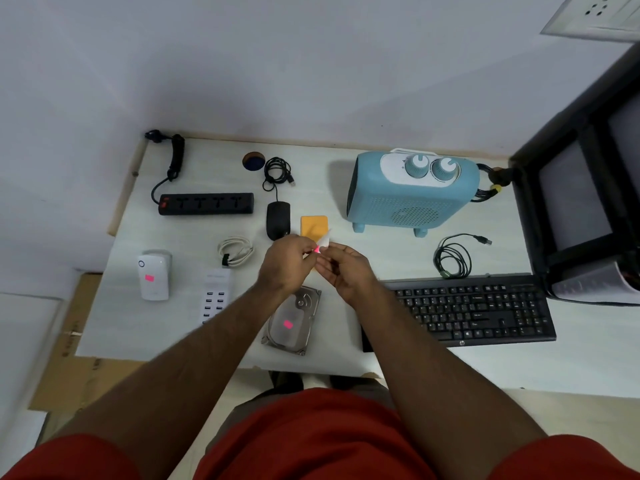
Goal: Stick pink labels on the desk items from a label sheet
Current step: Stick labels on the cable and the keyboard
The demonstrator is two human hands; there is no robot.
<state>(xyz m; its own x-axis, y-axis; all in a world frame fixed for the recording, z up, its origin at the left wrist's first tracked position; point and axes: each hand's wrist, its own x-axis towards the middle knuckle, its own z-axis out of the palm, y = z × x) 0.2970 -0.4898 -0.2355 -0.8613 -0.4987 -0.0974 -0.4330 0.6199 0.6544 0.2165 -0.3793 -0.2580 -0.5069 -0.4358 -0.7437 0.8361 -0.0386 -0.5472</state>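
Observation:
My left hand (pixel 285 261) and my right hand (pixel 346 271) meet above the middle of the desk. Between their fingertips is a small white label sheet (pixel 324 241) with a pink label (pixel 316 250) at its lower edge. The left fingers pinch the pink label; the right fingers hold the sheet. A pink label is stuck on the white plug-in device (pixel 154 277) at the left. Another is stuck on the hard drive (pixel 292 322) under my wrists. The black mouse (pixel 278 218) and the black power strip (pixel 206 203) show no label.
A blue heater (pixel 412 194) stands at the back right, a black keyboard (pixel 474 311) at the right front. An orange pad (pixel 314 226), a white cable coil (pixel 236 251), a white USB hub (pixel 215 296) and black cable coils (pixel 453 259) lie about. A black stand (pixel 581 188) is at far right.

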